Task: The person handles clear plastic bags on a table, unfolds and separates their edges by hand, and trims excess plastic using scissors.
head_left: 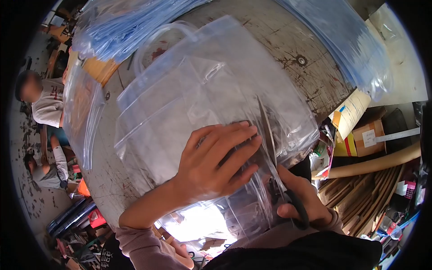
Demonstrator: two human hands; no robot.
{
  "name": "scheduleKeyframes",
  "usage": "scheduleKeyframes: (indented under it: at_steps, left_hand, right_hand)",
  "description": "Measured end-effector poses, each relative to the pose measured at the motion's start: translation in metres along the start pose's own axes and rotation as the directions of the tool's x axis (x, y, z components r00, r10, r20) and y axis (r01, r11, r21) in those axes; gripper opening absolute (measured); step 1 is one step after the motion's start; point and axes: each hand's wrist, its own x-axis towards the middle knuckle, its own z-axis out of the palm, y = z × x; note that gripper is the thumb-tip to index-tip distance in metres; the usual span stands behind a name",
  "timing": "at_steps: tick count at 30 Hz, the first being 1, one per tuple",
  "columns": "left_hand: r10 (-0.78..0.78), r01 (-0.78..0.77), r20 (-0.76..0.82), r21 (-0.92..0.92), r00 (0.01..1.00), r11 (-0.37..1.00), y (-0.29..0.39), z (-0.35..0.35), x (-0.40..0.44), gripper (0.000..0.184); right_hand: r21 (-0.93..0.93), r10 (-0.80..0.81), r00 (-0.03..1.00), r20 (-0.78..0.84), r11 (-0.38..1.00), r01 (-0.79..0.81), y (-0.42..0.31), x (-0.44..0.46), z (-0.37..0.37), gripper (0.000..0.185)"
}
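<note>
A clear plastic bag [153, 108] with a tube-like handle lies flat on the scratched table. My left hand [220, 162] rests on its lower part, palm down with the fingers spread. Close to its right, my right hand [306, 195] is closed round the black handles of a pair of scissors [271, 144]. The long blades point up and away over the plastic, and look slightly parted. Wrinkled clear plastic is bunched beside the blades and below my left hand. Whether the blades touch the plastic cannot be told.
Bluish plastic stacks lie at the table's back left [121, 36] and back right [337, 40]. More clear plastic [81, 112] hangs over the left edge. Two people are at the far left. Cardboard sheets [369, 198] and a box [369, 137] stand at the right.
</note>
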Motion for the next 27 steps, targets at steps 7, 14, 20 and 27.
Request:
scheduleKeyframes:
  at_steps: [7, 14, 20, 27]
  left_hand:
    - [0.072, -0.072, -0.04, -0.013, 0.997, 0.997, -0.001, 0.002, -0.005, 0.036]
    - [0.057, -0.056, -0.018, 0.018, 0.998, 0.998, 0.001, 0.003, -0.007, 0.03]
    - [0.071, -0.069, -0.026, 0.053, 0.997, 0.996, 0.002, 0.006, -0.007, 0.026]
    - [0.071, -0.071, -0.006, 0.033, 0.997, 0.997, 0.002, 0.003, -0.007, 0.025]
  right_hand:
    - [0.068, -0.134, 0.991, -0.022, 0.988, 0.135, 0.013, 0.0, 0.003, 0.065]
    - [-0.027, 0.011, 1.0, 0.016, 1.0, -0.01, 0.009, 0.003, -0.003, 0.058]
    - [0.067, 0.057, 0.996, -0.068, 0.996, -0.052, 0.007, 0.007, 0.002, 0.058]
    - [-0.003, 0.012, 0.995, -0.101, 1.0, -0.012, 0.018, 0.007, 0.0, 0.075]
